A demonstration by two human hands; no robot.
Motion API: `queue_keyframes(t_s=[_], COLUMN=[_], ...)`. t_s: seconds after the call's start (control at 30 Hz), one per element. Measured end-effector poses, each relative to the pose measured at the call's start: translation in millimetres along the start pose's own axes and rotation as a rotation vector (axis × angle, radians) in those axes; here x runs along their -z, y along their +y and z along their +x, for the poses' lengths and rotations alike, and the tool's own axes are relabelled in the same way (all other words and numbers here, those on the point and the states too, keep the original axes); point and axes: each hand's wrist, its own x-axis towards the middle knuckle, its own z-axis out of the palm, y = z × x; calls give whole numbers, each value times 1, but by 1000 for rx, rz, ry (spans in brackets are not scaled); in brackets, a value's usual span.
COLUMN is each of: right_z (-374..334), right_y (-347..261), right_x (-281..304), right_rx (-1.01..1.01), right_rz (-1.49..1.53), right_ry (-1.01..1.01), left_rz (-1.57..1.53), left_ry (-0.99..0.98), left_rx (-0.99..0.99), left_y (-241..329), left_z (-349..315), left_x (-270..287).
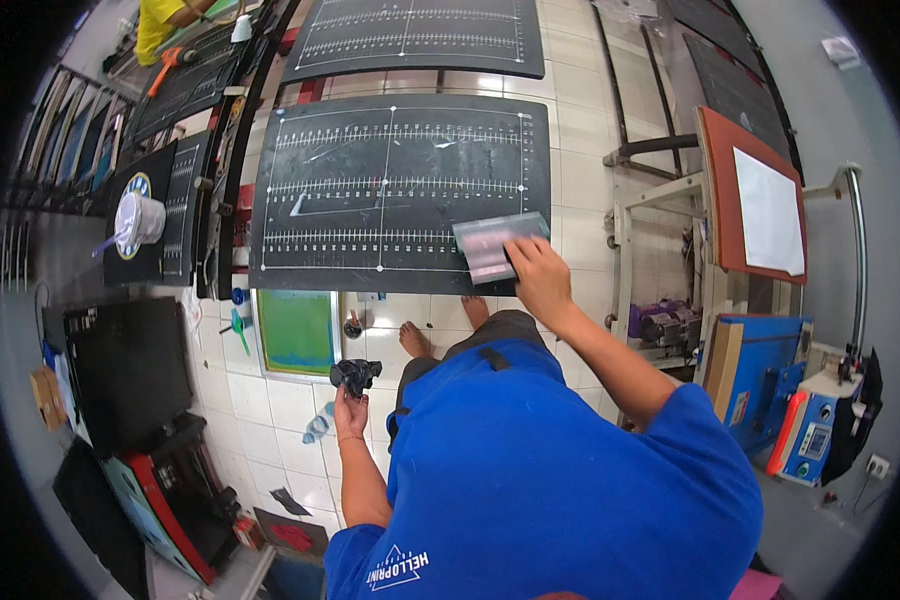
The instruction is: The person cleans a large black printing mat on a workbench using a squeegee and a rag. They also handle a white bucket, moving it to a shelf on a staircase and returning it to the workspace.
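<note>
My right hand (542,282) is closed on the edge of a thin, shiny, partly see-through plastic sheet (485,250), grey and pinkish. The sheet is over the near right corner of a black printing board (330,160) marked with white rulers and grid lines. Whether it touches the board I cannot tell. Low on the left, in front of the board's near edge, my left hand (350,412) grips a small bunched-up black cloth (356,376). Its fingers are partly hidden by the bundle.
Below the board a framed green screen (298,332) lies on the tiled floor, near a clear bottle (318,424). A white tub (138,220) stands on a board at left. A red-brown board with white paper (770,210) is at right. Far left, another person's yellow sleeve (155,25) shows.
</note>
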Motion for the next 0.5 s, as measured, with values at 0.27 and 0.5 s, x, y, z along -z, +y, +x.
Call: queue_keyframes(t_s=[0.27, 0.5], right_z=[-66, -10], right_y=[-46, -53], right_x=[13, 14], right_rx=[-185, -563], right_rz=[-109, -203], right_ry=[37, 32], left_rz=[159, 278], left_ry=[-57, -103], left_rx=[126, 185], left_y=[53, 101], left_z=[38, 58], left_x=[39, 58])
